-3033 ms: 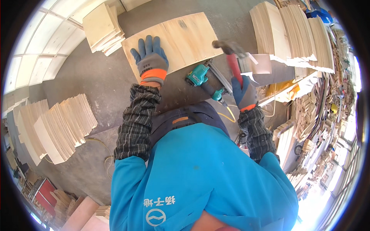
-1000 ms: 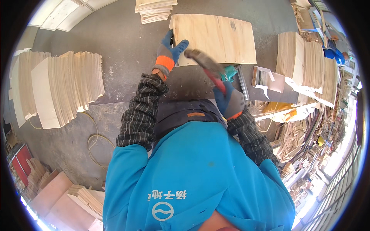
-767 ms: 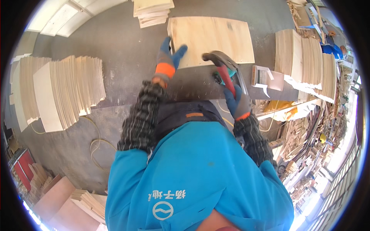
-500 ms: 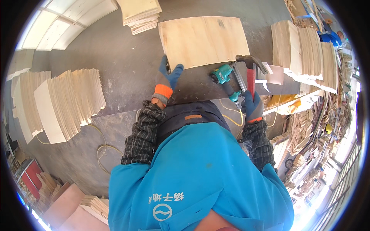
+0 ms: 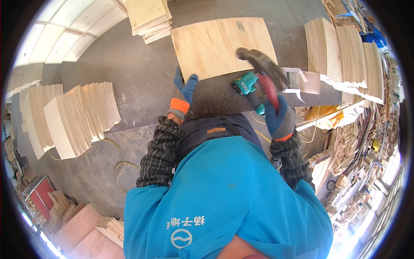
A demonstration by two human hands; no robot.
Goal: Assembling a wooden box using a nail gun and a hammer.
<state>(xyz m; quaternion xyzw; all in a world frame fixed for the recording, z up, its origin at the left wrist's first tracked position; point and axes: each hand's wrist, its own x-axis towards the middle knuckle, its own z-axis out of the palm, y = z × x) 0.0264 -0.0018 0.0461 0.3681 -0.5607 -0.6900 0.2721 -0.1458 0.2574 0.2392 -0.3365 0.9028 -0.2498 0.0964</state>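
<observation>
A pale plywood panel lies on the dark worktable. At its near left corner, my left hand, in a blue and grey glove, grips the panel, thumb along the near edge and fingers by the left edge. My right hand, gloved the same way, is closed round the red handle of a claw hammer. The hammer's dark head is raised over the panel's near right part and blurred by motion. Partly behind the hammer lies a teal nail gun, its lower end close to my right hand.
Stacks of thin wooden boards stand at the left, the right and the far side. A small open box with white flaps sits right of the hammer. A yellow hose trails over the floor. Scrap wood is heaped at the right.
My right hand has swung the hammer up and left, so its head now overlaps the panel. My left hand stays at the panel's corner. The view has shifted slightly.
</observation>
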